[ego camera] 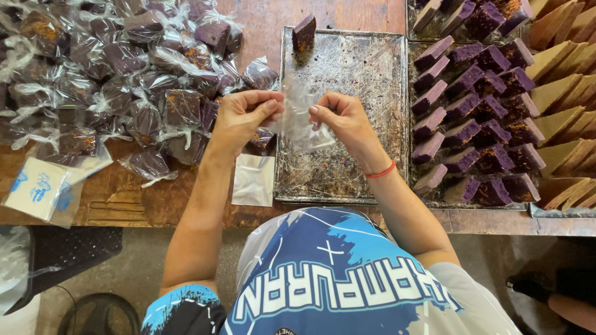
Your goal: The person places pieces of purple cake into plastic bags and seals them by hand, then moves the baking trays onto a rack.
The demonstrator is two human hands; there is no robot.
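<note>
While a worn wooden table (347, 15) is bearing the work above a grey floor, a clear plastic bag (297, 118) is being pinched between the left hand (243, 118) and the right hand (340, 119). Thumb and forefinger of each hand are being closed on its upper edge. Its long axis is running downward from the fingers, slightly tilted, over an emptied metal tray (338, 111). Thin, transparent and crinkled, it is being held empty. Wrapped purple cakes (124, 68) are lying beyond the left fingers; unwrapped purple slices (478, 118) are lying beyond the right.
</note>
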